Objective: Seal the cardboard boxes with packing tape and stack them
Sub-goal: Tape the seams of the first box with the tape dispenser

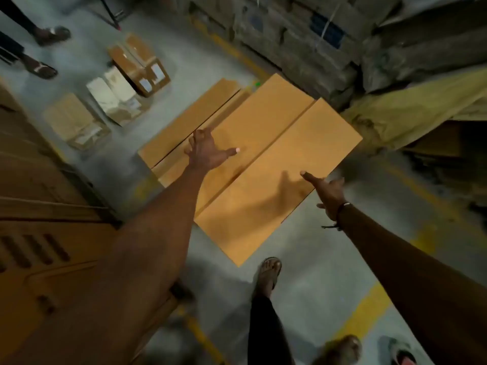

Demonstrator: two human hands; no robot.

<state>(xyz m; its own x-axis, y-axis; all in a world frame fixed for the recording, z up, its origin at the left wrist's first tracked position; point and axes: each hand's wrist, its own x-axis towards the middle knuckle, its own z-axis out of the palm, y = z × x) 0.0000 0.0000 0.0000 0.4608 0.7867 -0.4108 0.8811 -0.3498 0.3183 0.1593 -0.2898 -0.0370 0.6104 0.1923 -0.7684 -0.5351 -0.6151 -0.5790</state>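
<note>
Both hands on the big cardboard box (266, 164) now: the left hand (208, 151) grips its far-left edge, fingers curled over the side, thumb flat on the top flap. The right hand (328, 192) meets the box's near-right edge, thumb on top, though whether its fingers clasp underneath I cannot tell. The box is tilted above the grey floor (311, 259), its centre seam untaped. Just beyond it lies a second box (184, 122). Further left of the big box sit three smaller taped cartons (137, 64). Below it, a sandalled foot (268, 272).
</note>
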